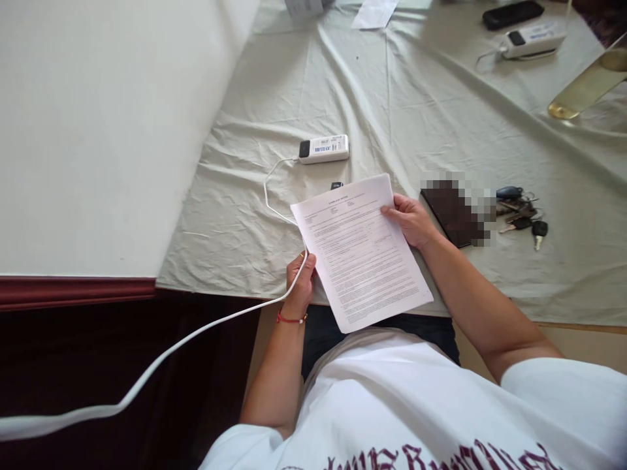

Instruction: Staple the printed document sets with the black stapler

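Observation:
A stack of printed paper sheets [365,261] is held up at the table's near edge, its text side facing me. My left hand [300,281], with a red string bracelet at the wrist, grips the sheets' left edge, thumb on top. My right hand [410,219] pinches the upper right edge, with its thumb on the front and the other fingers behind the paper. A white cable [210,326] runs across my left hand and on to a white power bank [324,149] beyond the sheets. Just above the top edge, a small dark object [337,186] is partly hidden by the paper.
A dark brown wallet [453,212], partly blurred out, and a bunch of keys [524,212] lie right of my right hand. Farther back are a second power bank [533,40], a black case [513,14], a glass [588,85] and a white paper [375,13]. Wrinkled cloth [245,215] covers the table.

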`<action>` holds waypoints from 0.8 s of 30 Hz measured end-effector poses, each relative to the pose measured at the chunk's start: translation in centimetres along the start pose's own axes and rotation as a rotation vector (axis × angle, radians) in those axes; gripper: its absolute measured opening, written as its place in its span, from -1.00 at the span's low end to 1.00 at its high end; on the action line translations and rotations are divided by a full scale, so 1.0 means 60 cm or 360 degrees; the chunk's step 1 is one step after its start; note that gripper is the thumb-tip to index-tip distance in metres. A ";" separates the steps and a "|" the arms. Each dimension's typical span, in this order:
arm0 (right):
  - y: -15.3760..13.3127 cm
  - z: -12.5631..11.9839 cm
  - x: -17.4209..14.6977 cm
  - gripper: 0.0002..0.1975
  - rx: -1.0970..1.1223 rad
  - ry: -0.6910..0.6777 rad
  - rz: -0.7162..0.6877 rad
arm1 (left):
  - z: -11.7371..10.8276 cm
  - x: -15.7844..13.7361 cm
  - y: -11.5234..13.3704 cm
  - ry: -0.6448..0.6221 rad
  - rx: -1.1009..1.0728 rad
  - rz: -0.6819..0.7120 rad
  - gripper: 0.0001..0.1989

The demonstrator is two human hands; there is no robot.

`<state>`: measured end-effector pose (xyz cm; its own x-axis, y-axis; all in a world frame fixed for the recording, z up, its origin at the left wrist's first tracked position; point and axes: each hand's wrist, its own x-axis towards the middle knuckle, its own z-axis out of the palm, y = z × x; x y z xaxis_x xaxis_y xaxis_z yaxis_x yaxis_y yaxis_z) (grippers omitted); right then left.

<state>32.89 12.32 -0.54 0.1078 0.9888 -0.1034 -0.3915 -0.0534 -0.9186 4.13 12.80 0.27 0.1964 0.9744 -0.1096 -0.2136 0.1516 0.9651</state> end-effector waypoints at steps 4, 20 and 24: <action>0.000 0.002 0.001 -0.65 -0.0014 -0.0008 0.0013 | -0.001 0.004 -0.007 0.0010 0.0079 0.0015 -0.66; 0.004 0.008 0.003 -0.69 -0.0221 -0.0023 -0.0057 | -0.001 0.009 -0.012 0.0208 0.0090 0.0107 -0.67; 0.006 0.006 0.002 -0.68 -0.0245 -0.0030 -0.0043 | -0.001 0.009 -0.013 0.0220 0.0086 0.0089 -0.66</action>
<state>32.45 12.49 -0.73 0.0989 0.9925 -0.0720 -0.2441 -0.0460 -0.9687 4.31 13.19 -0.54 0.0513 0.9952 -0.0832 -0.1682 0.0908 0.9816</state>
